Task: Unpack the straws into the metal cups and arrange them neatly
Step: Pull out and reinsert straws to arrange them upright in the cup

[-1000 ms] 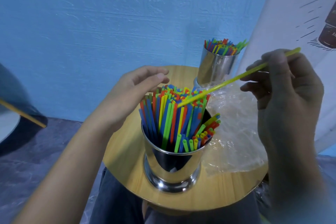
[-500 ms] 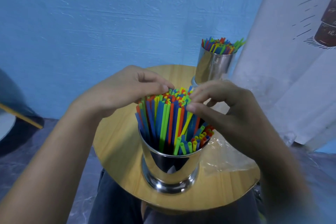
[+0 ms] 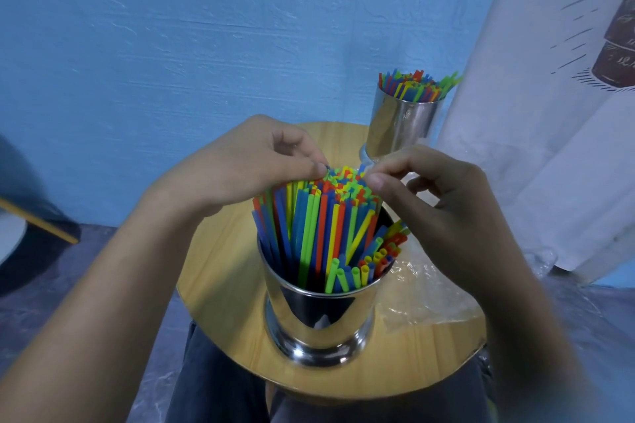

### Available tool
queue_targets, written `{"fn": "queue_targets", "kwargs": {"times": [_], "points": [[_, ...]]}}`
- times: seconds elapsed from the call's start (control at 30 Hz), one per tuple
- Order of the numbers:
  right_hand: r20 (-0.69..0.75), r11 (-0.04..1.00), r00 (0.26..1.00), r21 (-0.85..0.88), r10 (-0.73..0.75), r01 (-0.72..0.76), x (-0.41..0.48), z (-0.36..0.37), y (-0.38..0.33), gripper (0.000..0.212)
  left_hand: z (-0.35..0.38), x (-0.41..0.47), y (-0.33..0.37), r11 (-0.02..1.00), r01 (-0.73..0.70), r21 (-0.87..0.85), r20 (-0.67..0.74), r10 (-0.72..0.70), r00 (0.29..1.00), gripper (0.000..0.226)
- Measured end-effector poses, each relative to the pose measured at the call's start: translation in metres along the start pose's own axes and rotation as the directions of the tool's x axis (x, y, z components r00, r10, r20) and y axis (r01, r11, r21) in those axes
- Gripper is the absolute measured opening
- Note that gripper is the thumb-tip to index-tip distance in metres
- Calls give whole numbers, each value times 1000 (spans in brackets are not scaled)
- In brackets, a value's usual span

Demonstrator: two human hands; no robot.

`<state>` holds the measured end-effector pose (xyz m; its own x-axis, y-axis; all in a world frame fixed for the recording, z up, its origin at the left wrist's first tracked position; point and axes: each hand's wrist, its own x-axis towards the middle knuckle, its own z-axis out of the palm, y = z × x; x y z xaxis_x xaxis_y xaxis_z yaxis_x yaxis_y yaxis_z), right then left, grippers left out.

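On the left I am seeing the left hand (image 3: 247,165) lying over the left top of the straws (image 3: 319,216). One second ago its fingers were straight beside them. Now they are curling, and thumb and forefinger are meeting at the straw tips; whether they are pinching a straw, I cannot tell.

The straws are standing in the near metal cup (image 3: 319,316) at the front of the round wooden table (image 3: 220,285), some of them leaning low over the right rim.

The right hand (image 3: 439,203) was lifting one yellow straw high on the right a second ago. Now it is carrying no loose straw. Its thumb is touching the right top edge of the bundle, with the fingers curling above. I cannot tell if it is gripping anything.

Under its wrist the clear plastic bag (image 3: 422,292) is lying on the table. Behind, the far metal cup (image 3: 398,127) is standing full, as before, just beside the white curtain (image 3: 549,113).
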<state>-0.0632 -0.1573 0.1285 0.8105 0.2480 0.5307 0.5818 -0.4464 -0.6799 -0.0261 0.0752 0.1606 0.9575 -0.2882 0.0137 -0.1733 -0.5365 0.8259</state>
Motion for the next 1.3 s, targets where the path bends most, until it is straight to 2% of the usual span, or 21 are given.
{"fn": "queue_targets", "kwargs": {"times": [0.57,0.73,0.87,1.03,1.3], "points": [[-18,998,1000,-64,21,-22,-1,4,2,21,-2,1,2,993,-108,50,63,104,993,8],[-23,998,1000,-63,18,-19,0,5,1,23,-1,1,2,992,-126,6,-73,126,989,7],[-28,998,1000,-65,12,-14,1,7,-1,23,1,1,4,980,-200,-16,-166,195,967,9],[-34,997,999,-80,17,-19,1,8,-1,24,1,1,6,963,-269,-27,-251,254,934,24],[-33,995,999,-100,-4,0,1,9,-1,25,4,0,8,954,-295,49,-266,297,917,13]]}}
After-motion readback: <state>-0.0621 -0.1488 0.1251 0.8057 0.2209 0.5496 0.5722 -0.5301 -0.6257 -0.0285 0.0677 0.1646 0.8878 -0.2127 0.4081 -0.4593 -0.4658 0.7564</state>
